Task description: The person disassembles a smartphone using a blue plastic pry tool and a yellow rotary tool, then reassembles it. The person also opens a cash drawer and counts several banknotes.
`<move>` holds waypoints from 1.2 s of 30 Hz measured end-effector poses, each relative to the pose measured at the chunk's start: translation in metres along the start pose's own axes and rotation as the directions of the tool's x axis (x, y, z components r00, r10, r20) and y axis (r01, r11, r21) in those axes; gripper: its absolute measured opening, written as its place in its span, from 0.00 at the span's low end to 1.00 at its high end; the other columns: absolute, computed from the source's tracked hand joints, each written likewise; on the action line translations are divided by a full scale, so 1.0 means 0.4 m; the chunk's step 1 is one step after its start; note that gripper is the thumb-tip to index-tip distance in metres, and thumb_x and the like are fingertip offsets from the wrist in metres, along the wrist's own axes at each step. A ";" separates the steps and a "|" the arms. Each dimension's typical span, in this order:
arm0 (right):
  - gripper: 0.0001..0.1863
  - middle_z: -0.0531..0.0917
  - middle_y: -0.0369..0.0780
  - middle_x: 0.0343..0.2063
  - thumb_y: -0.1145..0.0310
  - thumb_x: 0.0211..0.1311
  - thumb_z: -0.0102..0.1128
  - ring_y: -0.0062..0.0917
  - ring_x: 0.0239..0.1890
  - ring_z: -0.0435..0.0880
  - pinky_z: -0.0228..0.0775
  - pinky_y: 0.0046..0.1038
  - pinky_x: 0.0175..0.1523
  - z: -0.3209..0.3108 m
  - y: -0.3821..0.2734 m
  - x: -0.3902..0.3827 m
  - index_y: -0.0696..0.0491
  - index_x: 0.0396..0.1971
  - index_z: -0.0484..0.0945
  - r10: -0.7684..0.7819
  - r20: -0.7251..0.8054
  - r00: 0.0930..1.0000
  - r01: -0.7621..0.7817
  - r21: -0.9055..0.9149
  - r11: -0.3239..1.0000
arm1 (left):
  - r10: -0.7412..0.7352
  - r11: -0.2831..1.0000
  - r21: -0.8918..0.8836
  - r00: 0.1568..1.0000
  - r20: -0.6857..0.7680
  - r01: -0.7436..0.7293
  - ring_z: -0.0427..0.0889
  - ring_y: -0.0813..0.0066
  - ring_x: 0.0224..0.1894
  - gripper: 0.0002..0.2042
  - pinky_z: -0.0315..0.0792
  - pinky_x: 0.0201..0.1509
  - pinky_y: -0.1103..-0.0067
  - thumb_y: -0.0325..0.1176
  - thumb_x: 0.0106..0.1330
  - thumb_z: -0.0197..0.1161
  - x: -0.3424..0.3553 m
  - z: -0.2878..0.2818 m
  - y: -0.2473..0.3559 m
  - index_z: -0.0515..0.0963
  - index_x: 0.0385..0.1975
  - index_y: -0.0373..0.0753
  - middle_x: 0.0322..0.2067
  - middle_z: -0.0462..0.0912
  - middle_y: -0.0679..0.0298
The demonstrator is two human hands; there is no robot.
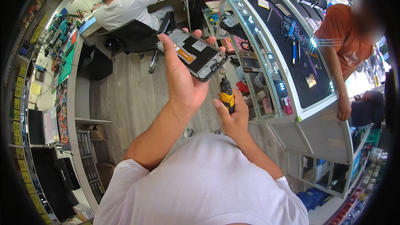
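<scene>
In my left hand lies a phone frame, its inner side facing up, with thumb and fingers closed round its edges. An orange flex cable and a dark panel show inside it. My right hand is wrapped round a black and yellow rotary tool, held upright. The small disc at the tool's tip is close to the frame's near right corner. Whether disc and frame touch, I cannot tell.
A glass counter with a dark mat and hand tools runs along my right; a person in orange leans there. Ahead, a person in white sits on a black chair. A cluttered workbench with a laptop lines my left.
</scene>
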State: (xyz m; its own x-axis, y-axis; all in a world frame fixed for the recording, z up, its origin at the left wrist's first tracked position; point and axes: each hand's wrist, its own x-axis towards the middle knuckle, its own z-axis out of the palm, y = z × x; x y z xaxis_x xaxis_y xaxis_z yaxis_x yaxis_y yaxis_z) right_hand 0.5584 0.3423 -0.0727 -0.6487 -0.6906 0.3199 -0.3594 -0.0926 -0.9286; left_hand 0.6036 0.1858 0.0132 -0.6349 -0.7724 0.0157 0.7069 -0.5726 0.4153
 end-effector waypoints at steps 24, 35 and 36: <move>0.18 0.79 0.31 0.30 0.67 0.70 0.72 0.13 0.30 0.72 0.68 0.20 0.36 -0.019 0.026 0.002 0.56 0.53 0.77 0.011 -0.007 1.000 -0.011 0.006 1.000 | -0.019 0.999 -0.030 1.000 -0.012 0.018 0.84 0.59 0.56 0.31 0.75 0.68 0.50 0.67 0.75 0.53 -0.005 -0.014 -0.023 0.73 0.55 0.41 0.50 0.83 0.62; 0.18 0.79 0.32 0.30 0.67 0.70 0.73 0.14 0.30 0.72 0.68 0.21 0.36 -0.018 0.026 0.009 0.55 0.53 0.77 0.001 -0.014 1.000 -0.001 0.005 1.000 | -0.030 0.999 -0.033 0.999 -0.016 0.029 0.84 0.60 0.56 0.31 0.76 0.68 0.51 0.67 0.76 0.53 -0.004 -0.014 -0.015 0.73 0.56 0.41 0.50 0.83 0.62; 0.18 0.79 0.32 0.30 0.68 0.70 0.73 0.14 0.30 0.72 0.68 0.21 0.36 -0.014 0.021 0.009 0.55 0.53 0.77 0.019 -0.007 1.000 -0.019 0.021 1.000 | -0.035 0.999 -0.035 0.999 -0.025 0.034 0.84 0.60 0.56 0.31 0.76 0.68 0.51 0.67 0.76 0.53 -0.005 -0.013 -0.009 0.73 0.56 0.41 0.50 0.83 0.62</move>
State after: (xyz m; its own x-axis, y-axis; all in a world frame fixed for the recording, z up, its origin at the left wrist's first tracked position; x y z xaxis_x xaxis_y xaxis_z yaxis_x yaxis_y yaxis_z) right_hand 0.5495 0.3431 -0.0783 -0.6598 -0.6875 0.3033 -0.3330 -0.0943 -0.9382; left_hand 0.6038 0.1880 0.0069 -0.6511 -0.7587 -0.0210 0.6957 -0.6077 0.3831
